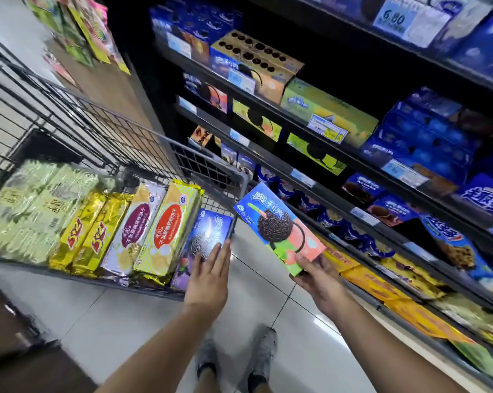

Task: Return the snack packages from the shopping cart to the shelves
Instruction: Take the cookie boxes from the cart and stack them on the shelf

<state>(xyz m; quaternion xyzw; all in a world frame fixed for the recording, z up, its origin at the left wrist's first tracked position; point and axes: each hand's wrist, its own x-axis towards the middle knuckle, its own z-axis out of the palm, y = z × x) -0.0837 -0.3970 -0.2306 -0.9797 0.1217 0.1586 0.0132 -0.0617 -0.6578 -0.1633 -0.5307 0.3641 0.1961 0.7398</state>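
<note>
My right hand (319, 276) grips the lower end of a blue, green and pink cookie box (279, 226), held tilted in the air between the cart and the shelves. My left hand (208, 276) lies flat, fingers together, on a purple-blue cookie box (204, 239) at the right end of the shopping cart (143, 143). Beside that box in the cart lie two cream biscuit packs (165, 228), two gold packs (89, 236) and pale green packs (29, 205). The black shelves (319, 177) on the right carry many blue, green and yellow cookie boxes.
Price tags line the shelf edges (327, 129). Yellow and orange packs (381, 282) fill the lowest shelf near my right arm. A wooden display (97, 78) with bright packs stands beyond the cart. My feet (239, 361) are on the pale tiled floor.
</note>
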